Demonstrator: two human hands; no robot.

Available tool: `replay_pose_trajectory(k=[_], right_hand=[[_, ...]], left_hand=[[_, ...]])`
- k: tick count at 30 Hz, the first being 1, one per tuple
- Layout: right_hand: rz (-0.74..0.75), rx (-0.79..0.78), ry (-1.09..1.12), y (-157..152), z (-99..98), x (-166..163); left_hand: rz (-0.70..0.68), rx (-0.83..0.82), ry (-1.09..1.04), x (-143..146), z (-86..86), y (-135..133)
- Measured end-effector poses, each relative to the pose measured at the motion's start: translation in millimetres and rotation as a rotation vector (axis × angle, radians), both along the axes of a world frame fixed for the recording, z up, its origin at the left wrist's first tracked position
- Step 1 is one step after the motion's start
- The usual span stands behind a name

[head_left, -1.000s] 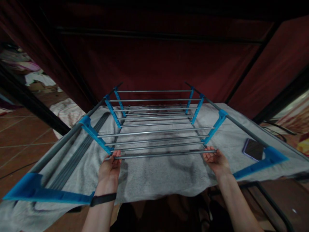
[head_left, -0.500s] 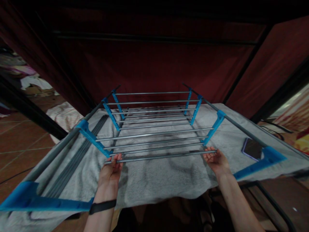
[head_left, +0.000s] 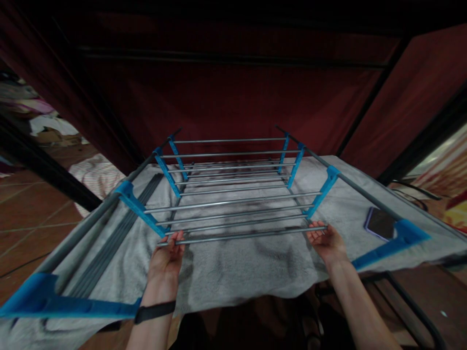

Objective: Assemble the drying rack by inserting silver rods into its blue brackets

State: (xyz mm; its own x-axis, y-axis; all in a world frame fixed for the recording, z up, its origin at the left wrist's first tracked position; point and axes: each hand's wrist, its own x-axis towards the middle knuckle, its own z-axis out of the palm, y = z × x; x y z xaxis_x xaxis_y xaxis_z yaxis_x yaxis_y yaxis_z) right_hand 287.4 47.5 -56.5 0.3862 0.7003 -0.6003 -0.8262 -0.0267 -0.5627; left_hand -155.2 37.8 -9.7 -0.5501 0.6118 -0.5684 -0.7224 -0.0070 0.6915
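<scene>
A loose grey metal rod (head_left: 244, 236) spans between my hands, in front of a partly built rack of grey tubes and blue plastic brackets (head_left: 144, 211). My left hand (head_left: 170, 253), palm up, has its fingers curled on the rod's left end. At the other end, my right hand (head_left: 326, 240) grips the rod between thumb and fingers. Close beyond the rod are the rack's lower crossbars (head_left: 237, 212). Nearer me, a blue bracket (head_left: 394, 243) on the right and another blue bracket (head_left: 73, 299) on the left have no crossbar between them.
The rack lies on a grey fleece cloth (head_left: 241, 277). Several spare rods (head_left: 116, 233) rest at the left, and a phone (head_left: 380, 224) lies at the right. Behind stands a dark red panel (head_left: 233, 102). A striped cloth (head_left: 97, 177) hangs at the left.
Both hands and the rod keep nearly the same place; only a very slight shift of the view shows.
</scene>
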Motion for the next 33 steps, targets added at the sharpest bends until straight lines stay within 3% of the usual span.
replay_pose_trajectory(k=[14, 25, 33], right_hand=[[0.01, 0.033, -0.009, 1, -6.2, 2], [0.007, 0.015, -0.002, 2, -7.4, 2], [0.016, 0.015, -0.002, 3, -9.7, 6]], left_hand=[[0.027, -0.048, 0.003, 4, 5.7, 0], [0.011, -0.017, -0.033, 2, -0.5, 1], [-0.027, -0.003, -0.038, 20, -1.7, -1]])
